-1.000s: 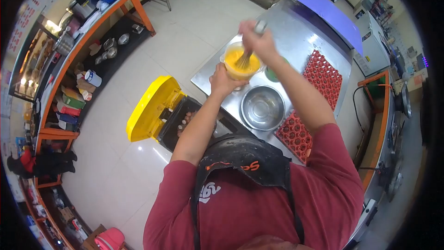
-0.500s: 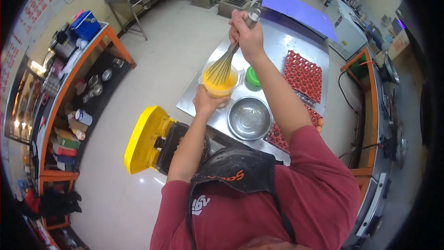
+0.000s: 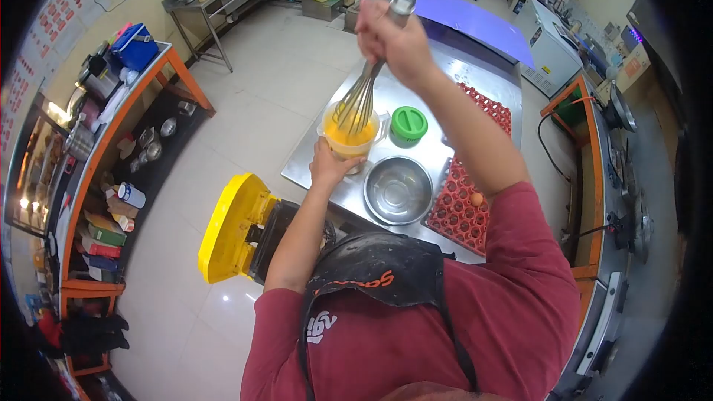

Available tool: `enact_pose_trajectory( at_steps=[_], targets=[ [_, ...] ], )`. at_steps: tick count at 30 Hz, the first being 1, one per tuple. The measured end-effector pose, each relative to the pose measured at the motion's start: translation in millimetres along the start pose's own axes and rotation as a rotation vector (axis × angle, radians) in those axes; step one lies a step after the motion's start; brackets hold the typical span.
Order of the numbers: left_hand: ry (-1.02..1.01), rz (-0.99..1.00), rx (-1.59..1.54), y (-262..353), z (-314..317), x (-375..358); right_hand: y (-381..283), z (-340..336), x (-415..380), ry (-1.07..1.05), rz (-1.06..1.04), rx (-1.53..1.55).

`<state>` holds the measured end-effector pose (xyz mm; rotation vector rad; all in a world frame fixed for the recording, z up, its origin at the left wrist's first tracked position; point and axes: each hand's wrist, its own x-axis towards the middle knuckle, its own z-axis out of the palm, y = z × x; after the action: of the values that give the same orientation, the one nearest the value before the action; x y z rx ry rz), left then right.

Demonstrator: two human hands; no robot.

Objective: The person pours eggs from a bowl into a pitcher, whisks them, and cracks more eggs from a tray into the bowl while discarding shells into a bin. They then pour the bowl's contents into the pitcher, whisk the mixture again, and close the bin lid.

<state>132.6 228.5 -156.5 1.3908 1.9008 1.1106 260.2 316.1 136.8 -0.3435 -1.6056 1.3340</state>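
Note:
My right hand (image 3: 394, 41) is closed round the handle of a balloon whisk (image 3: 357, 102), held steeply over a plastic pitcher. The whisk's wires dip into yellow beaten egg (image 3: 347, 134). Wrapped round the near side of the clear pitcher (image 3: 350, 150) is my left hand (image 3: 331, 165). A green lid (image 3: 408, 124) lies on the steel table just right of the pitcher. Nearer my apron sits a shiny steel bowl (image 3: 399, 190). Beyond it, red egg trays (image 3: 454, 212) lie partly under my right forearm, with a brown egg (image 3: 476, 199) in one.
The steel table (image 3: 304, 156) has its left edge close to the pitcher. A bin with its yellow lid (image 3: 225, 230) raised stands beside my left arm. Orange-framed shelving (image 3: 96, 148) runs along the left, and a stove counter (image 3: 605, 200) is on the right.
My right hand has risen with the whisk, whose wires sit higher in the pitcher. The right forearm has shifted right, uncovering the green lid and an egg. My left hand stays on the pitcher.

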Motion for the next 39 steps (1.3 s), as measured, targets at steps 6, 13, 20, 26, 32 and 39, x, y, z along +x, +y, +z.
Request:
enact_pose_trajectory(
  at_steps=[6,13,20,26,32,39],
  targets=[
    [-0.01,-0.064,-0.129,-41,-30,-34,-34,-8,2,-0.072,-0.057,-0.062],
    [0.519,-0.096,0.144,-106,-167,-114,88,-19,-32,0.041,0.155,-0.118],
    [0.803,-0.218,0.694,-157,-266,-165,162,10,-68,-0.259,0.045,-0.39],
    [0.652,-0.397,0.647,-200,-244,-190,92,-19,-19,0.151,0.243,-0.139],
    [0.559,-0.391,0.661,-192,-232,-191,131,-1,-53,-0.054,0.313,-0.303],
    [0.495,-0.447,0.753,-170,-229,-188,163,-11,-70,-0.076,0.323,-0.408]
  ],
)
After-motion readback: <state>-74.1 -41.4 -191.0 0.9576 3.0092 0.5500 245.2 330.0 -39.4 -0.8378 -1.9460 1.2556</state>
